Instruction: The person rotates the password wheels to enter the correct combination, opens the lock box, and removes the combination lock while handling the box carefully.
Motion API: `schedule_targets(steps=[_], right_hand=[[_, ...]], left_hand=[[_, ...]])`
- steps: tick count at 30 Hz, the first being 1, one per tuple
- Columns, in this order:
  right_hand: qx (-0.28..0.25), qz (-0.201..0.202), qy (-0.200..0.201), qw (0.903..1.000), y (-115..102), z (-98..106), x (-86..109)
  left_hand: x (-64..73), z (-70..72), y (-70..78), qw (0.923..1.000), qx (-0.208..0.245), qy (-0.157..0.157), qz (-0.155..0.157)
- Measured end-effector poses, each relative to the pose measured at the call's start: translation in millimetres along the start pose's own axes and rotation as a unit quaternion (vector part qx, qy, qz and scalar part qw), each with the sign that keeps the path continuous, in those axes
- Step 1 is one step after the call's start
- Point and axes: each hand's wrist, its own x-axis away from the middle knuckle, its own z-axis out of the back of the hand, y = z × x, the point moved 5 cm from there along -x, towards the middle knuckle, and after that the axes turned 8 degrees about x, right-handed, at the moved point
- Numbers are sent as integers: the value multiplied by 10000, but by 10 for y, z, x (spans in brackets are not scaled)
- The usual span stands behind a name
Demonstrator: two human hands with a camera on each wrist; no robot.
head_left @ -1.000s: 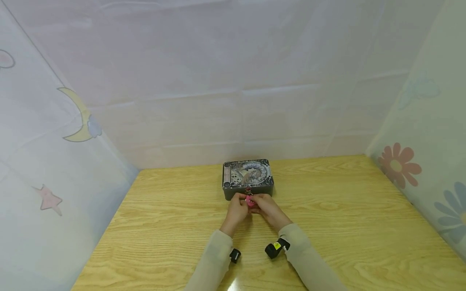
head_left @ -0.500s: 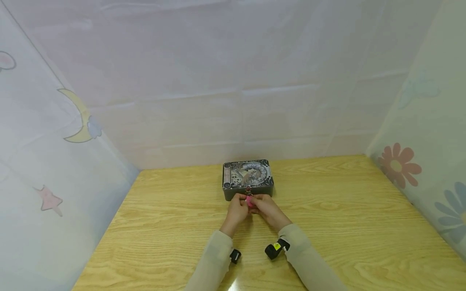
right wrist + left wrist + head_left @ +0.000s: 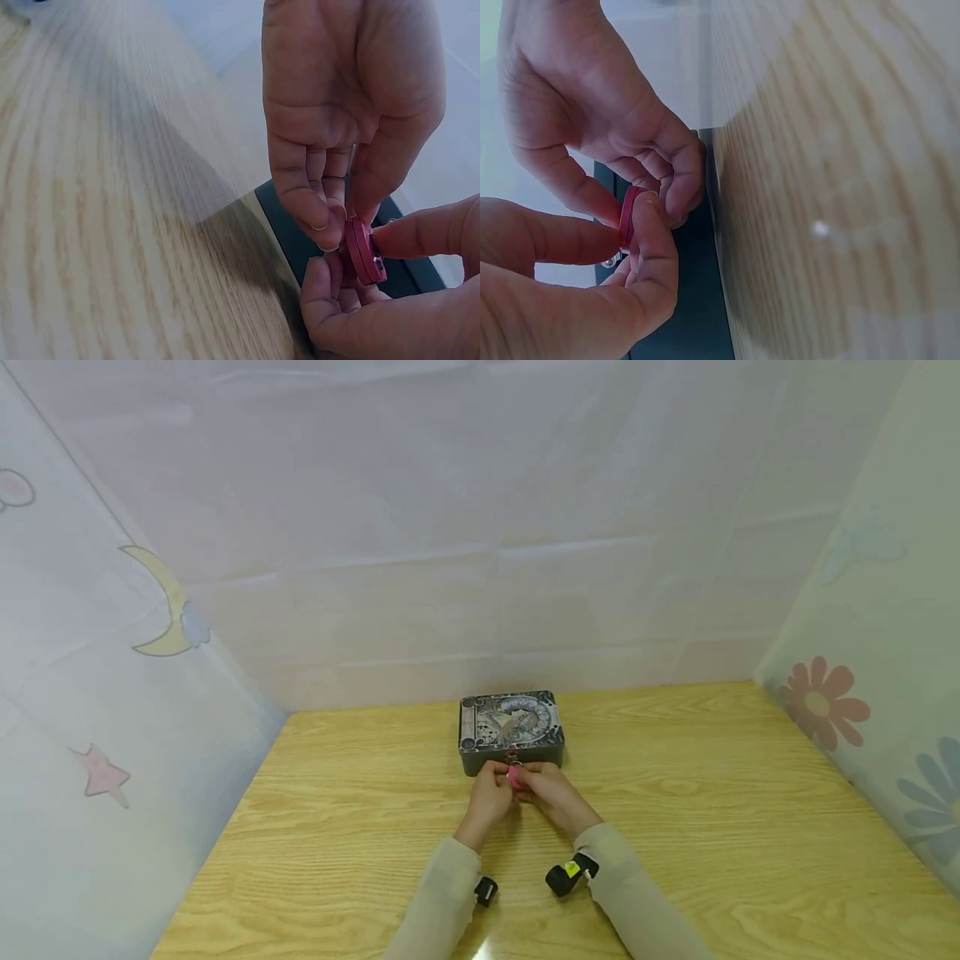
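Note:
A small pink padlock (image 3: 515,776) hangs by its metal shackle at the front clasp of a dark, picture-lidded tin box (image 3: 512,722). My left hand (image 3: 486,800) pinches its left side between thumb and fingers. From the other side my right hand (image 3: 555,795) grips it too, thumb on the front. In the right wrist view the padlock (image 3: 363,251) shows edge-on, with small dark parts at its lower edge. Fingers of both hands cover much of the padlock (image 3: 631,214) in the left wrist view. The shackle is partly hidden.
The wood-grain table (image 3: 360,827) carries the box near its back edge. A pale cloth backdrop (image 3: 375,527) rises behind, with printed side cloths at left and right. Black wrist cameras (image 3: 570,874) sit under the sleeves.
The padlock has turned slightly between my fingers: its front showed dark and light marks a second ago and now looks plain pink. Hands and box keep their places.

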Motion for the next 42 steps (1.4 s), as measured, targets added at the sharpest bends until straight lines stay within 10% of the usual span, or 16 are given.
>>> schedule_targets(steps=[42], right_hand=[[474,114,297,9984,-25,83,82]], left_hand=[[-59,-38,-51,9996,157,-126,215]])
